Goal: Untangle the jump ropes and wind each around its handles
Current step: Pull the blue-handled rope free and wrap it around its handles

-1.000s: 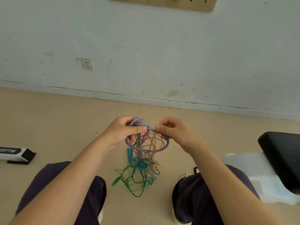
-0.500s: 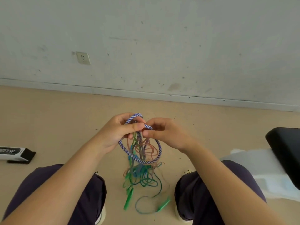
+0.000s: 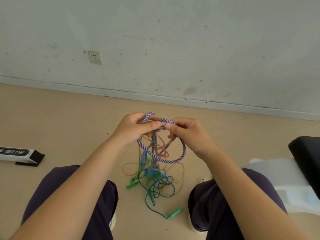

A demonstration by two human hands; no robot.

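Note:
A tangle of jump ropes hangs from both hands above the floor between my knees. My left hand grips the blue-and-white striped rope, which makes a loop below my fingers. My right hand pinches the same striped rope at the top of the loop, thumb to thumb with the left. Thin pink cord and green cord dangle through the loop to the floor. One green handle lies on the floor at the front, another green handle to the left, with blue handles in the knot.
A white and black box lies on the floor at the left. A black seat and a white sheet are at the right. The wall with a socket stands close ahead. My knees flank the tangle.
My hands came closer together on the striped rope, then the loop widened and dropped lower. The thin cords and a green handle slid down onto the floor toward me.

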